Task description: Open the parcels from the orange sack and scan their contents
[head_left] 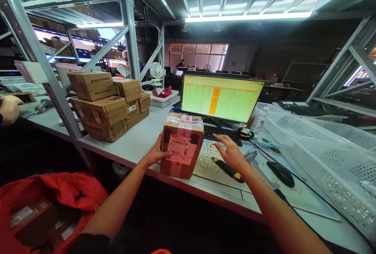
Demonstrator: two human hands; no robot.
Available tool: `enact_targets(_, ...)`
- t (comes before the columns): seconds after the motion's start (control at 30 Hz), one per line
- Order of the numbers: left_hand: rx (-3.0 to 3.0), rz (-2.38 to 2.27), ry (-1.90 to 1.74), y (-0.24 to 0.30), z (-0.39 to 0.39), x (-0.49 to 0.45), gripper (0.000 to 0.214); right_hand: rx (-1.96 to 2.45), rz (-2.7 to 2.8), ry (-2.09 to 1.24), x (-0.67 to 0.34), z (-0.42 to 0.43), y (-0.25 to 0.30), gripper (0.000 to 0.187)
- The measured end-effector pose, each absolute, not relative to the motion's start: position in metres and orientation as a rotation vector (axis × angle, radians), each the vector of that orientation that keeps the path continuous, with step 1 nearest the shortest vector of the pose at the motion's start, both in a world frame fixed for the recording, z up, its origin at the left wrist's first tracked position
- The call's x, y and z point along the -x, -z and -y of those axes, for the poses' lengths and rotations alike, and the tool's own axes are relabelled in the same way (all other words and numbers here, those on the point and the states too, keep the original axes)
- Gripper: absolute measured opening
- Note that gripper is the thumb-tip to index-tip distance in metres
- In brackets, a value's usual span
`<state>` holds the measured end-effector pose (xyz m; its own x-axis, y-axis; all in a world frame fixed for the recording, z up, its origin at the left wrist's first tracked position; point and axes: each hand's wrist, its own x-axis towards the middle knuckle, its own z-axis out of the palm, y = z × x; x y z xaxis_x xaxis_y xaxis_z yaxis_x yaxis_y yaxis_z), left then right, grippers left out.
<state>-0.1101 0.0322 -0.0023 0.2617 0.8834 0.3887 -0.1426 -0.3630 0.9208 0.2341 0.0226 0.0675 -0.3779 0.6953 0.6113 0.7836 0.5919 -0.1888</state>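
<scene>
A taped cardboard box (182, 144) stands upright at the front edge of the desk, a pink-tinted shipping label on the side facing me. My left hand (154, 153) grips its left side, thumb over the front by the label and the other fingers mostly hidden behind. To the right of the box, my right hand (230, 150) is open, fingers stretched toward the keyboard (217, 132) and holding nothing. Below that hand lies a yellow and black utility knife (226, 168) on a printed mat (205, 168). Just beyond my right wrist is a grey handheld device (260, 168), partly covered by my forearm.
A monitor (221, 97) with a spreadsheet stands behind the box. Stacked cartons (101, 111) fill the left side. White plastic baskets (329, 160), a mouse (280, 173) and cables are at right. A red bag (79, 187) holds boxes below. Another person's hand (8, 109) shows far left.
</scene>
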Motion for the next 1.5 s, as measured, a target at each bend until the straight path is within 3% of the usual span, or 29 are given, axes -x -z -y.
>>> enact_targets(0.13,-1.726,-0.803,-1.287,-0.032,-0.034,0.132,0.125,0.818,2.157,-0.098,-0.179,-0.034,-0.135,0.050)
enact_targets(0.27,-2.215,-1.024,-1.425,-0.118,-0.022,0.138,0.078,0.746,2.241,-0.112,-0.131,-0.034,-0.145,0.047)
enact_targets(0.37,-2.664,-1.152,-0.776,-0.183,-0.018,0.125,0.053,0.769,2.220,-0.114,-0.129,-0.031,-0.139,0.049)
enact_targets(0.47,-2.715,-1.188,-0.133,-0.229,-0.028,0.102,0.053,0.791,2.233,-0.252,-0.144,-0.033,-0.137,0.063)
enact_targets(0.63,-2.545,-1.379,0.325,-0.264,-0.042,0.065,0.049,0.811,2.157,-0.449,-0.157,-0.048,-0.146,0.084)
enact_targets(0.73,-2.722,-1.546,0.161,-0.250,-0.017,0.054,0.033,0.851,2.165,-0.483,-0.160,-0.055,-0.157,0.069)
enact_targets(0.8,-3.023,-1.678,-0.232,-0.221,0.012,0.052,0.018,0.918,2.237,-0.416,-0.161,-0.056,-0.168,0.046)
enact_targets(0.87,-3.235,-1.658,-0.587,-0.184,0.038,0.053,0.022,1.021,2.323,-0.273,-0.157,-0.054,-0.179,0.026)
enact_targets(1.03,-3.212,-1.708,-0.865,-0.126,0.070,0.069,0.021,1.210,2.530,0.145,-0.118,-0.039,-0.201,0.045)
enact_targets(1.2,-3.101,-1.689,-0.715,-0.147,0.096,0.080,0.030,1.079,2.629,0.375,-0.083,-0.039,-0.216,0.025)
enact_targets(1.3,-2.946,-1.680,-0.407,-0.182,0.106,0.089,0.033,1.009,2.406,0.031,-0.083,-0.058,-0.214,0.033)
enact_targets(1.43,-2.819,-1.506,-0.083,-0.237,0.088,0.097,0.029,0.963,1.987,-0.999,-0.080,-0.077,-0.192,0.041)
enact_targets(1.5,-2.709,-1.384,0.135,-0.254,0.070,0.094,0.029,0.940,1.856,-1.252,-0.074,-0.076,-0.180,0.040)
